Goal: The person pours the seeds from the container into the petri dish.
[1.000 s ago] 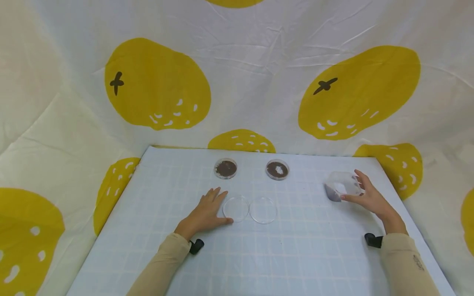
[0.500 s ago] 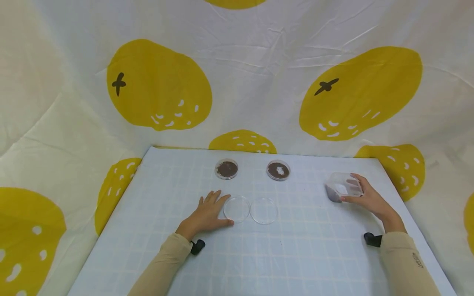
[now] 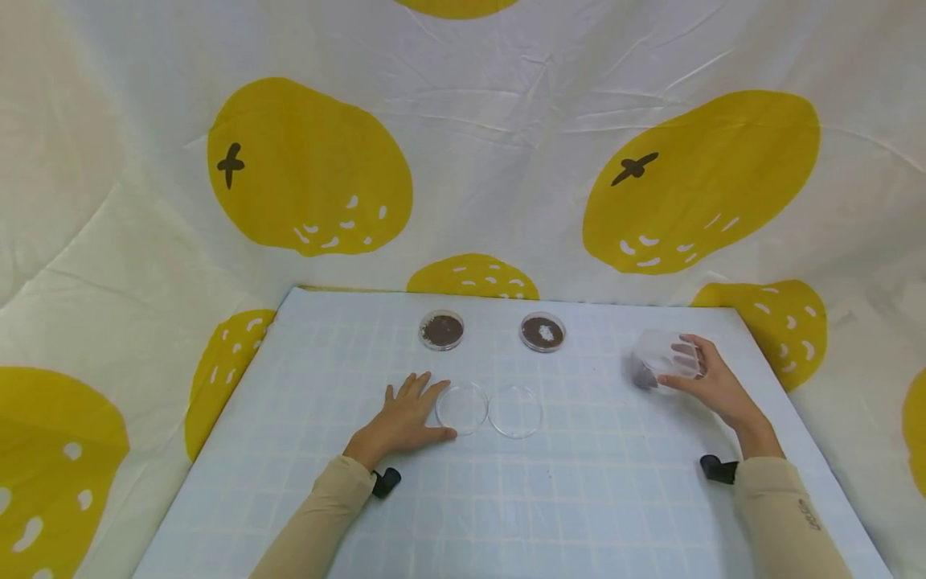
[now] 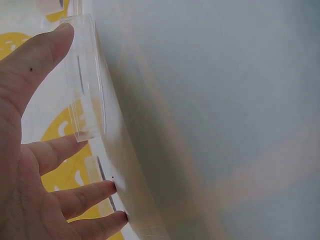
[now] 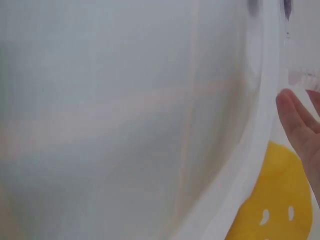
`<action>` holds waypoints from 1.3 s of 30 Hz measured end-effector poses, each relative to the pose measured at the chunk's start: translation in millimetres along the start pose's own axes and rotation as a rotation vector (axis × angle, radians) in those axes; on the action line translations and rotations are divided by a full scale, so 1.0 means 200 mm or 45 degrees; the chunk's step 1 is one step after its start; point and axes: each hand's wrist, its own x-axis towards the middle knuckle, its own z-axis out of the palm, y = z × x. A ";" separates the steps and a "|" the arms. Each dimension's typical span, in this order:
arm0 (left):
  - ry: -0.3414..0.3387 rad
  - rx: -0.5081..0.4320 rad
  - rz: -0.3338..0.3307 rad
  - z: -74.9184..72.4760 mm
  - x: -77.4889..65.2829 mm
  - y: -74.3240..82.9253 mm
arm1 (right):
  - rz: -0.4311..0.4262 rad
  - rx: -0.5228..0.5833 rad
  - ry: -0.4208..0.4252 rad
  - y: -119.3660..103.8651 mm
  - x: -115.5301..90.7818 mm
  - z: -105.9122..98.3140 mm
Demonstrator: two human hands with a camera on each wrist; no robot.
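In the head view my left hand (image 3: 408,414) lies low over the table beside a clear round petri dish (image 3: 438,418). Thumb and forefinger hold that dish at opposite sides of its rim, as the left wrist view shows. A second clear petri dish (image 3: 540,418) lies against it on the right. My right hand (image 3: 716,390) grips a clear plastic container (image 3: 654,346) by its right side; something dark purple-grey shows at its lower left. Only the thumb and part of a finger appear in the right wrist view, close to the container's edge (image 5: 300,75).
Behind the clear dishes stand two petri dishes with dark brown, soil-like contents, a left dish (image 3: 441,330) and a right dish (image 3: 542,332) with white bits on top. A checked cloth covers the table (image 3: 506,515). A patterned curtain (image 3: 499,161) rises at its back and sides.
My right hand has shifted slightly left with the plastic container, which has turned a little. The left hand and the petri dishes have stayed in place.
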 end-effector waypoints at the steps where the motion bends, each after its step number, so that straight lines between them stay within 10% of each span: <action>1: -0.003 0.001 -0.002 0.00 0.00 0.00 | -0.011 0.003 0.014 -0.02 0.00 0.01; 39: 0.006 -0.004 -0.017 0.01 0.00 0.01 | -0.558 -0.043 0.079 -0.51 0.09 0.65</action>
